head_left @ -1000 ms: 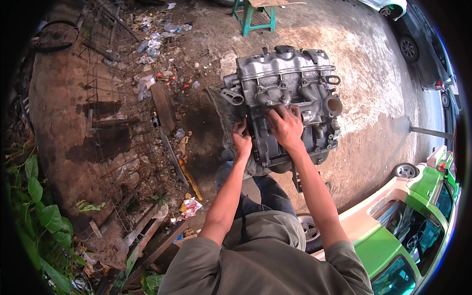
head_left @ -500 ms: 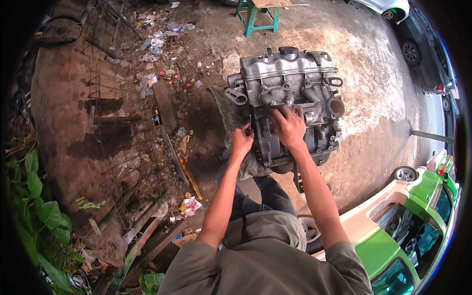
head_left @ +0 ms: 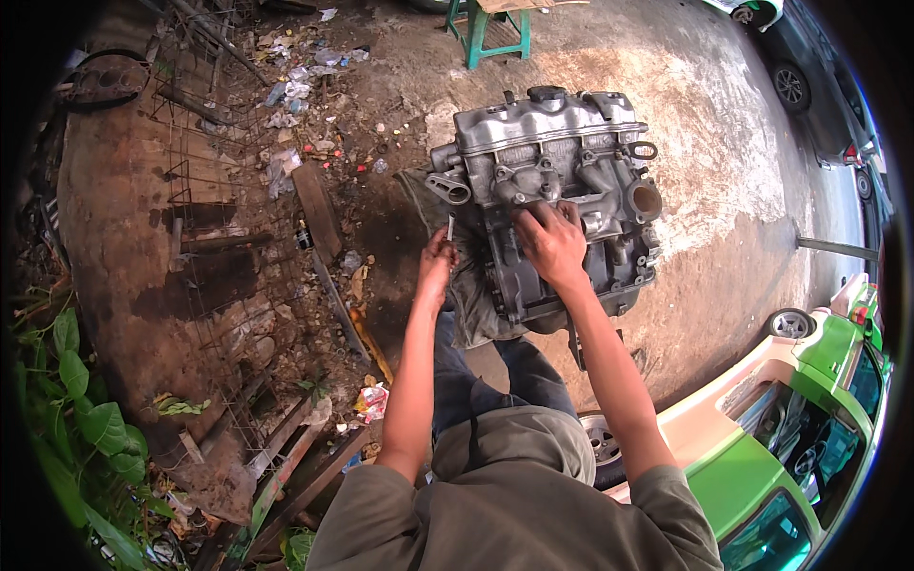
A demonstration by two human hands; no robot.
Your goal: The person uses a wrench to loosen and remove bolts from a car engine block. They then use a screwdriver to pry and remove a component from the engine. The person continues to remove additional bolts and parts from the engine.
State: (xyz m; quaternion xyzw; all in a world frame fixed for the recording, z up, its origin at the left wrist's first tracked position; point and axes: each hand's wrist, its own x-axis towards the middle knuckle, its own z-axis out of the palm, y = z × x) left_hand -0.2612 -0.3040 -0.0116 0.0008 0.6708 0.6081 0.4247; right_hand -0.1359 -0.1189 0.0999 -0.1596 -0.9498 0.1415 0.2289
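A grey metal engine block (head_left: pixel 547 162) lies on the concrete ground in front of me, its dark lower half toward me. My right hand (head_left: pixel 550 243) rests flat on the middle of the engine, fingers pressed against it. My left hand (head_left: pixel 438 262) is at the engine's left side, closed around a small thin metal tool (head_left: pixel 450 226) whose tip sticks up. A dirty grey cloth (head_left: pixel 471 305) lies under the engine's near left corner.
A green stool (head_left: pixel 495 29) stands beyond the engine. A green and white car (head_left: pixel 809 428) is close at my right, other cars farther right. Rusty rebar mesh (head_left: pixel 205 190), planks and litter cover the ground at left, with green plants (head_left: pixel 76 419) at the lower left.
My left hand has drawn back from the engine's face to its left edge, with the small tool in it. My right hand has stayed on the engine.
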